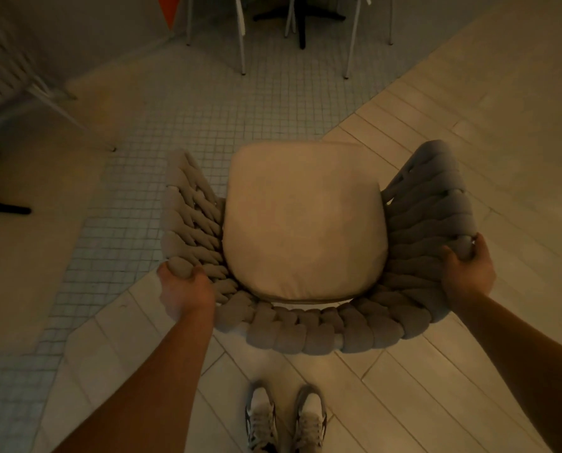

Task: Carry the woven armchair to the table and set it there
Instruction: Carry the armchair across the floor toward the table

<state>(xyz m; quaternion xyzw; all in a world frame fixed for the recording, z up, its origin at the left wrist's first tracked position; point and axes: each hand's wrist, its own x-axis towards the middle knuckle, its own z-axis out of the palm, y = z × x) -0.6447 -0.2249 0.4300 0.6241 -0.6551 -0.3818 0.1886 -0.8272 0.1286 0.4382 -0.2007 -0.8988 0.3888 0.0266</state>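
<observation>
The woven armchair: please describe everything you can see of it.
The woven armchair is seen from above, its curved back and arms wrapped in thick grey braided cord around a beige seat cushion. The left hand and right hand grip its sides. The legs are hidden.

Ahead of the woven armchair (306,246), the small-tiled floor (207,119) lies open up to the table base (301,18) at the top edge. White chair legs (241,44) stand on both sides of that base, leaving narrow gaps. At far left, another white frame (57,106) and a dark foot (5,209) crowd the side.
</observation>
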